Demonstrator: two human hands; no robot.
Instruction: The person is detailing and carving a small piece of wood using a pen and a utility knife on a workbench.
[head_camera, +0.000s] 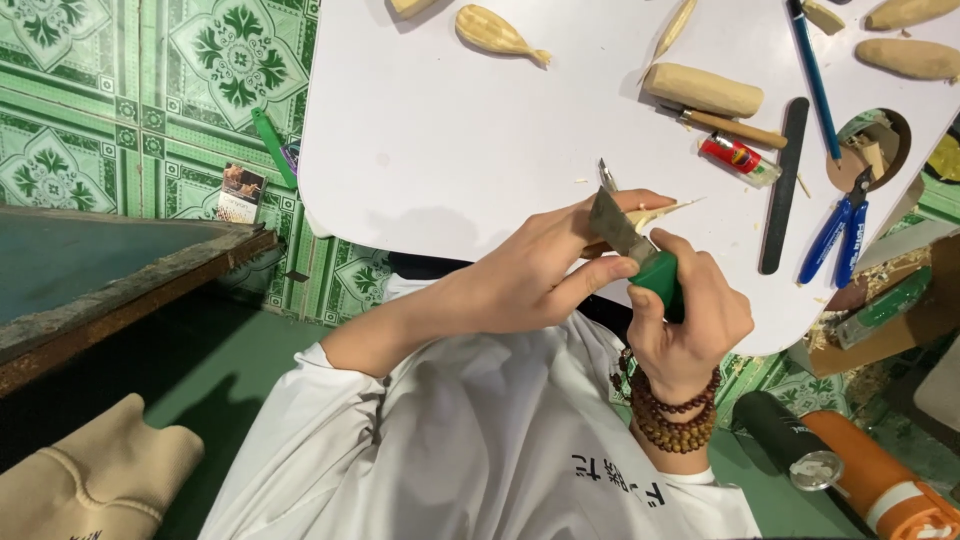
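Observation:
My right hand (690, 315) grips the green handle of a carving knife (640, 255), its flat grey blade angled up to the left. My left hand (545, 265) holds a small pale wooden piece (660, 211) with a thin pointed tip, and its thumb presses against the back of the blade. Both hands hover over the near edge of the white table (450, 150). A string of brown wooden beads (670, 415) wraps my right wrist.
On the table lie carved wooden fish shapes (495, 32), a wooden block (703, 89), a small chisel (730, 125), a red lighter (738, 158), a black file (783, 185), a blue pencil (815, 80) and blue-handled pliers (838, 235). An orange-and-black flask (850, 465) lies on the green tiled floor.

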